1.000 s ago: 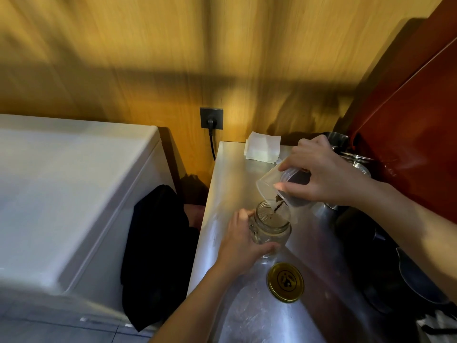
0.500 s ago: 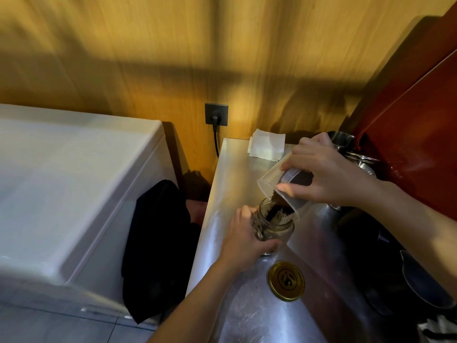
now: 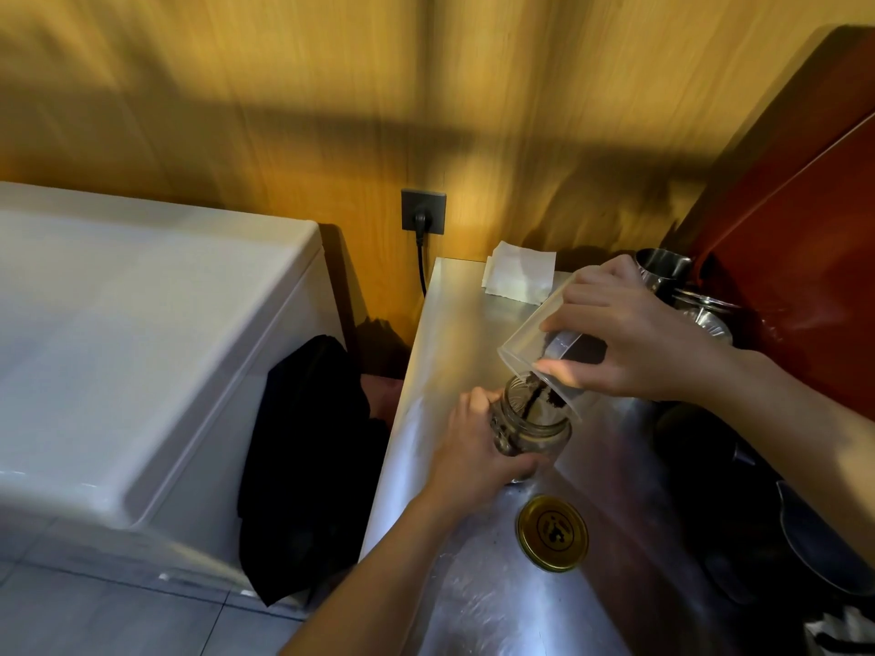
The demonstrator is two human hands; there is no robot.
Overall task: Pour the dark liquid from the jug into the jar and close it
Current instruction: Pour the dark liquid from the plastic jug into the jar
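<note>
A clear plastic jug (image 3: pixel 530 345) is tipped steeply, its rim over the mouth of a small glass jar (image 3: pixel 535 430) that stands on the steel counter (image 3: pixel 454 333). My right hand (image 3: pixel 629 338) grips the jug from above. A thin dark stream (image 3: pixel 536 400) runs from the jug's lip into the jar. My left hand (image 3: pixel 478 452) wraps around the jar's left side and holds it upright. The jar's gold lid (image 3: pixel 552 532) lies flat on the counter just in front of the jar.
A folded white paper (image 3: pixel 518 277) lies at the counter's back edge. Metal cups (image 3: pixel 663 269) and dark cookware (image 3: pixel 814 527) crowd the right side below a red cabinet (image 3: pixel 805 239). A white appliance (image 3: pixel 142 343) with a black cloth (image 3: pixel 308 456) stands left, beyond a gap.
The jug has tipped further over the jar and the dark stream keeps flowing in. My left hand stays on the jar. The lid has not moved.
</note>
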